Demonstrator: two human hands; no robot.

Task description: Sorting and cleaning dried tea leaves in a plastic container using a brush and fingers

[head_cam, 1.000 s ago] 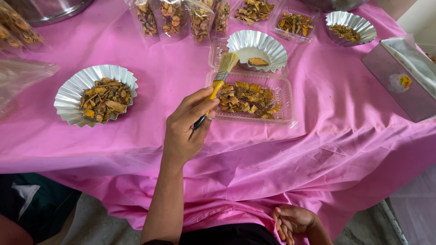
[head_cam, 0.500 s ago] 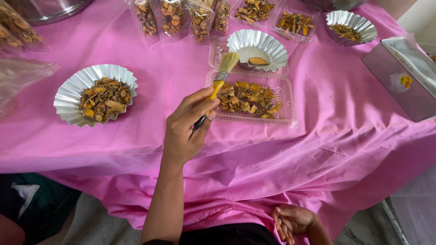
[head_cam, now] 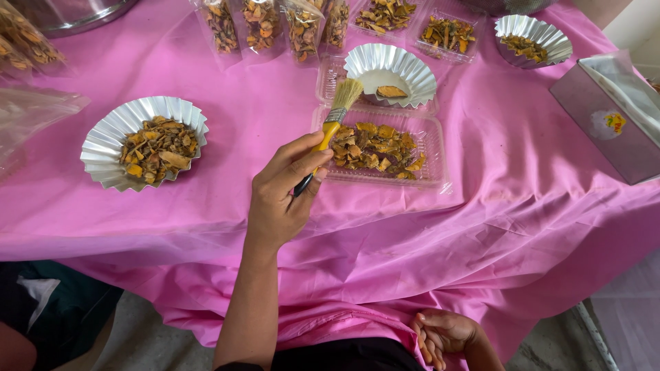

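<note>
My left hand [head_cam: 278, 199] is shut on a small paintbrush [head_cam: 331, 124] with a yellow and black handle. Its pale bristles point up toward a silver fluted foil cup [head_cam: 412, 72] that holds one dried yellow piece. Just right of the brush lies a clear plastic tray [head_cam: 440, 180] filled with dried yellow-brown slices [head_cam: 375, 148]. The foil cup sits on the tray's open lid. My right hand [head_cam: 440, 336] rests low by my lap, below the hanging edge of the pink tablecloth, with fingers loosely curled and nothing in them.
A second foil cup [head_cam: 113, 134] of dried slices stands at left. Clear bags [head_cam: 275, 24], two more trays [head_cam: 447, 31] and a foil cup [head_cam: 546, 31] line the back. A grey box [head_cam: 601, 124] lies at right, a metal bowl [head_cam: 69, 14] at far left. The pink tablecloth [head_cam: 522, 227] drapes over the front edge.
</note>
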